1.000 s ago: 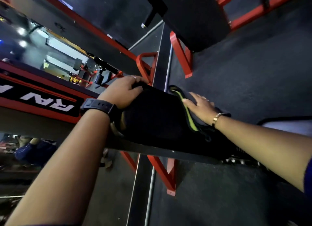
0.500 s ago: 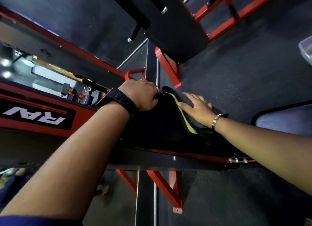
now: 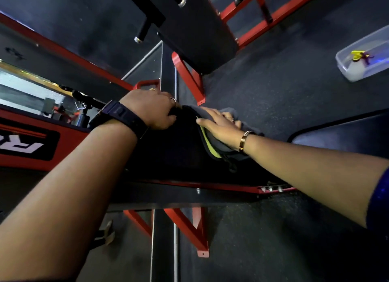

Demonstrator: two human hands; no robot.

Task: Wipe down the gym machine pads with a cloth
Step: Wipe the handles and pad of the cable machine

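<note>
Grey cloth with a yellow-green hem, draped over the right edge of the black pad. Pinned there under the right grip, fingers laid out straight, clasping nothing. Curled round the pad's far end, the left grip, bracing it. Probably soft, light and limp, prone to bunching; best worked with a flat palm at mid-cloth. Pad likely firm, slick-skinned, bolted to the red frame beneath it.

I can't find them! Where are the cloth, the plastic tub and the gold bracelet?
cloth [image 3: 208, 141]: head view, its yellow-green edge.
plastic tub [image 3: 343, 68]: head view, its near end wall.
gold bracelet [image 3: 244, 139]: head view, band on the wrist.
</note>
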